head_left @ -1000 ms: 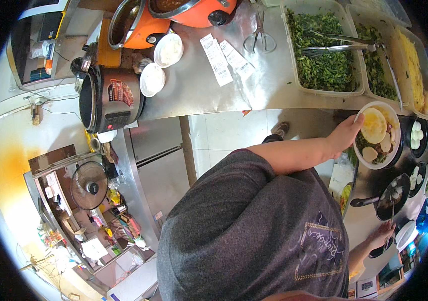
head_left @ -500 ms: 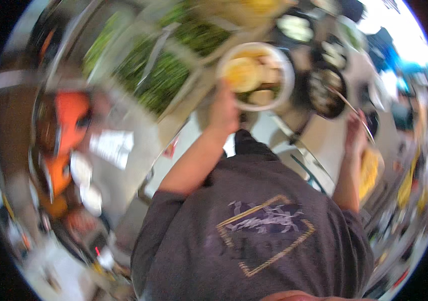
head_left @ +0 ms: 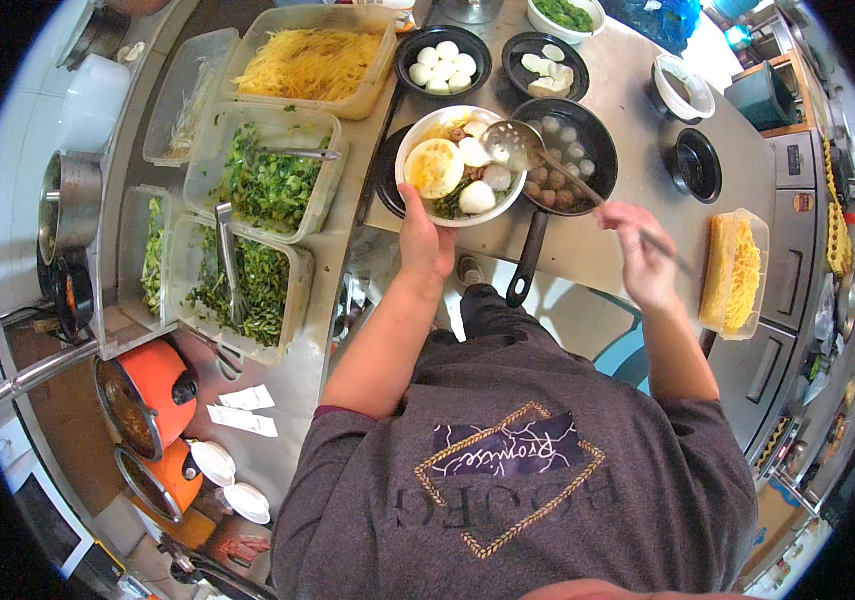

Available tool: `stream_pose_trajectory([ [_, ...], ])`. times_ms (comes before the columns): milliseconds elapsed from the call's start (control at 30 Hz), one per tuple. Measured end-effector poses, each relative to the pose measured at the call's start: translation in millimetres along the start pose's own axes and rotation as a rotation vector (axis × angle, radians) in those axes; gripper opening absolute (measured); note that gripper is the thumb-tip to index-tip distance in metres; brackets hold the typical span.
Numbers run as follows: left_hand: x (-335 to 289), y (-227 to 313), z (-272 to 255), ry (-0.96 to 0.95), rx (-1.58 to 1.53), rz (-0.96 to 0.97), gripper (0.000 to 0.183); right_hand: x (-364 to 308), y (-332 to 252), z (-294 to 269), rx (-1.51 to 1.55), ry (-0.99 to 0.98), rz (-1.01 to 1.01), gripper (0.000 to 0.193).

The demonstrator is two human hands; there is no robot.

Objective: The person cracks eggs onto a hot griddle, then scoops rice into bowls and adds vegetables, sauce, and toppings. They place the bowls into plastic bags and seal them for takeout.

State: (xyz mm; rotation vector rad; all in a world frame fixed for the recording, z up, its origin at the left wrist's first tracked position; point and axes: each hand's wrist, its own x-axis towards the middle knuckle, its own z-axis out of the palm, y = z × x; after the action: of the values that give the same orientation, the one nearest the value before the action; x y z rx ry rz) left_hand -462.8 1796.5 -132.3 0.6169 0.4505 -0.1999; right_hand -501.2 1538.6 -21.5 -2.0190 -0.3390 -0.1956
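Note:
My left hand (head_left: pixel 427 240) is closed around the near left side of a white bowl (head_left: pixel 487 219), holding it up over the counter's edge. Inside lie a round yellow-and-white egg (head_left: pixel 434 168), several pale balls and dark greens. A metal slotted ladle (head_left: pixel 513 145) rests its perforated head over the bowl's right rim. Its long handle runs across the pan to my right hand (head_left: pixel 639 250), whose fingers are wrapped round it. Just right of the bowl, a black frying pan (head_left: pixel 603 140) holds brown and greyish balls; its handle points toward me.
Left stand clear tubs of chopped greens (head_left: pixel 267 190) and yellow shreds (head_left: pixel 312 65). Beyond the pan are black bowls of white balls (head_left: pixel 442 68) and pale slices (head_left: pixel 547 72). A tub of yellow noodles (head_left: pixel 737 275) sits right, near an empty black bowl (head_left: pixel 695 165). Orange pots (head_left: pixel 162 395) stand lower left.
The slotted ladle has moved left from the pan to the bowl, with my right hand following. More pale balls now show in the bowl, which my left hand still holds. The view has turned and sharpened.

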Motion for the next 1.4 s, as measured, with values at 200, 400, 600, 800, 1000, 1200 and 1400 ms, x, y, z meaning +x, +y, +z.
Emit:
stream_pose_trajectory([
  [200, -21.8, 9.3, 6.0, 0.03, -0.054, -0.031, 0.063, -8.1, 37.8, 2.7, 0.176, 0.283, 0.25, 0.025],
  [400, -76.6, 36.6, -20.0, -0.002, -0.132, 0.04, 0.063, -25.2, 136.7, 5.0, 1.011, 0.67, 0.887, 0.031],
  [600, -186.0, 93.5, -75.5, 0.17, -0.218, 0.19, 0.064, -1.7, 62.2, 66.6, 1.281, 0.333, 1.121, 0.028],
  [800, -311.0, 124.5, -164.2, 0.324, -0.221, 0.485, 0.07, 105.6, -100.6, 198.1, 0.589, -0.311, 0.356, 0.019],
  [1000, -387.5, 94.4, -233.7, 0.681, -0.244, 0.787, 0.071, 285.2, -237.8, 353.5, -0.003, -0.255, -0.615, 0.024],
  [1200, -416.0, 52.8, -257.5, 0.923, -0.398, 0.964, 0.069, 418.8, -278.8, 492.2, -0.364, -0.326, -0.666, 0.028],
  [1400, -428.1, 31.5, -292.1, 1.007, -0.682, 1.012, 0.067, 512.8, -265.2, 536.5, -0.56, -0.646, -0.731, 0.027],
])
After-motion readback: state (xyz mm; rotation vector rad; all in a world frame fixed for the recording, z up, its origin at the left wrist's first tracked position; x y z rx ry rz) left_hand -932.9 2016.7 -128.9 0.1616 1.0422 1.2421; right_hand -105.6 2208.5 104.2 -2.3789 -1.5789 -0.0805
